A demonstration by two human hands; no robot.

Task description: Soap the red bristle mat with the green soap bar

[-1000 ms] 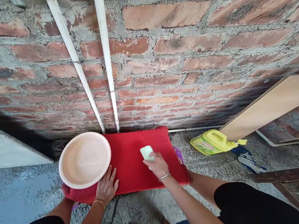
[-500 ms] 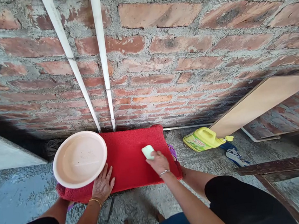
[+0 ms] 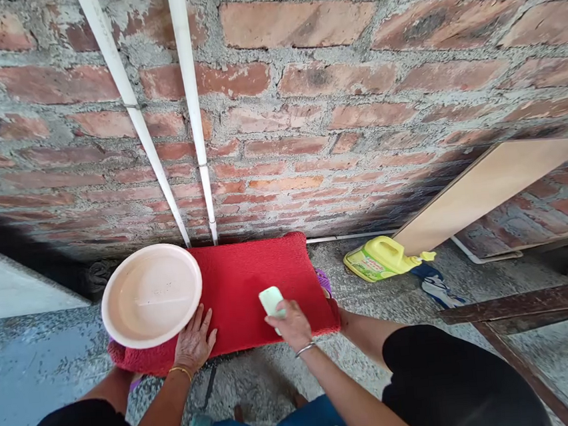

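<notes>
A red mat (image 3: 242,270), likely soft, best held by its edges, lies under and right of a pale basin (image 3: 118,306). Beside the basin, the left hand (image 3: 192,341) rests open on the mat; farther right, the right hand (image 3: 293,324) grips a pale green block (image 3: 271,298), probably light, best held by its sides.

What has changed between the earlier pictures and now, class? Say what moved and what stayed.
The right hand has drawn the pale green block back over the red mat, closer to the person. Nothing was newly grasped or let go. The left hand stays spread on the mat by the basin; basin and yellow jug stay put. The whole view shifted slightly.
</notes>
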